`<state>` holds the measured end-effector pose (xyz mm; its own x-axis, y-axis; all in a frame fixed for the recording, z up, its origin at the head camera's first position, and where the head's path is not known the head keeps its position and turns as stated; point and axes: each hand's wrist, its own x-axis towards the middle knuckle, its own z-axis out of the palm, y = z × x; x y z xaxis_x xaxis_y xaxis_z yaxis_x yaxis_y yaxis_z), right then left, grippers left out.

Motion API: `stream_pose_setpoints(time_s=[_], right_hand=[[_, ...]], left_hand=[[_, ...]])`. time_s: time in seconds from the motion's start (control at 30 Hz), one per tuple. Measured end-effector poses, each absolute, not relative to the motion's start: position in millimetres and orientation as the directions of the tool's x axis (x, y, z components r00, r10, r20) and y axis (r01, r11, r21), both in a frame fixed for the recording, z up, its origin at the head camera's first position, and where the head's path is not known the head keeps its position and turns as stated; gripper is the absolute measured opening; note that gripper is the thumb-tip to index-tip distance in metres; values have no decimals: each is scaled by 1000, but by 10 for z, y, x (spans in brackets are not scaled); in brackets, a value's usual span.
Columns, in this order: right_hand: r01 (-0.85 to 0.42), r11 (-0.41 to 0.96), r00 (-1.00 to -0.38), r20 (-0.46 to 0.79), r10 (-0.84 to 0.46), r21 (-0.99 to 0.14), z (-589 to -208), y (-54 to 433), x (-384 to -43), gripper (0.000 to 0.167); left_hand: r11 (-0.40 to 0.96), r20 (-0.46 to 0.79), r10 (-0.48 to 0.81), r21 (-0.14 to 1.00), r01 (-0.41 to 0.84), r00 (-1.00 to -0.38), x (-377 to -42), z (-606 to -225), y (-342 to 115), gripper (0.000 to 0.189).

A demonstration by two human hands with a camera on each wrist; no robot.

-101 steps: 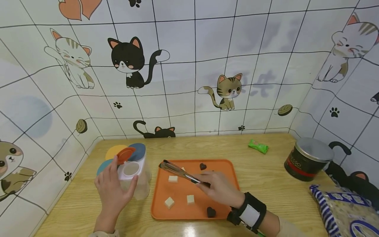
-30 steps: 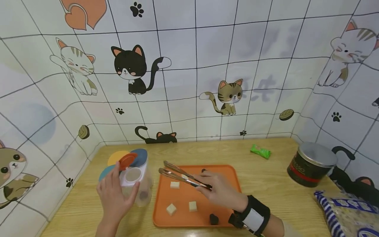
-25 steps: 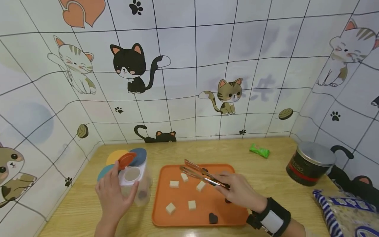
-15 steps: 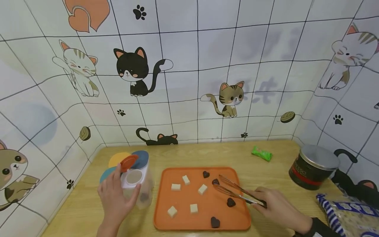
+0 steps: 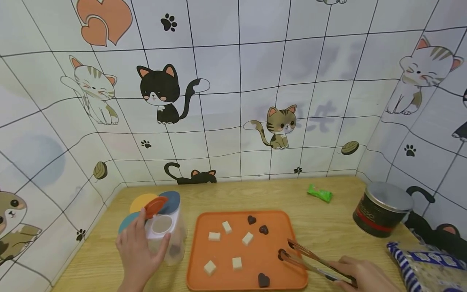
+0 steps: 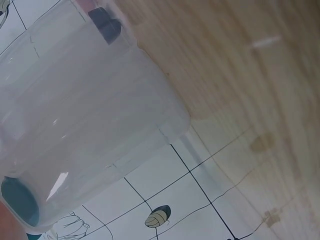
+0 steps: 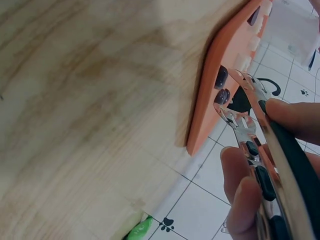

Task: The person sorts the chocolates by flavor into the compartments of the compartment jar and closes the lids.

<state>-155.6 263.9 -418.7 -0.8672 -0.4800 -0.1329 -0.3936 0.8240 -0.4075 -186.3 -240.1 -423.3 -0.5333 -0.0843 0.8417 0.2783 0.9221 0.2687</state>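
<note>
My left hand (image 5: 138,253) holds a clear plastic storage container (image 5: 176,243) with several coloured lids. Its thumb lies along the near side, and a fingertip touches the raised orange lid (image 5: 155,206). The round opening shows; the left wrist view has the translucent body (image 6: 100,100) with a dark piece inside. In my right hand (image 5: 366,276) is a pair of metal tongs (image 5: 314,256), arms spread. Their tips hover at the right side of the orange tray (image 5: 219,282), by a dark heart-shaped piece partly hidden by one tip. Other dark hearts (image 5: 264,280) and several white cubes (image 5: 237,263) lie on the tray.
At the back right lies a small green wrapped packet (image 5: 320,193). A black tin (image 5: 381,209) with a metallic lid stands at the right, and a blue-and-white striped bag (image 5: 427,259) lies nearer. Cat-patterned walls enclose the wooden table (image 5: 237,194).
The tongs have moved from over the tray's left part, near the container, to its right edge, uncovering cubes and hearts. The left hand keeps its place on the container and lid.
</note>
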Motion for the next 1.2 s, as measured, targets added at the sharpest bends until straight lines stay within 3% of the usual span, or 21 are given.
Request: stream_pose_setpoints(time_s=[0.2, 0.53, 0.77, 1.0, 1.2], right_hand=[[-467, 787, -833, -99, -545, -403, -4230, 2625, -1542, 43], [-481, 765, -821, -87, -565, -429, -4302, 2601, -1541, 40], [-587, 709, -782, 49, -621, -391, -4351, 2606, -1549, 28], [-479, 772, -829, -73, -554, -418, -4309, 2583, -1582, 40], [-569, 730, -803, 66, -592, -378, -4352, 2499, -1611, 39]], left_hand=[[920, 856, -89, 266, 287, -509, -1871, -4239, -2406, 82], [924, 865, -87, 255, 283, -494, -1856, -4240, -2399, 82], [923, 862, -87, 258, 284, -499, -1868, -4201, -2388, 81], [924, 828, -90, 277, 265, -554, -1884, -4202, -2404, 84], [924, 830, -90, 275, 265, -550, -1857, -4228, -2408, 84]])
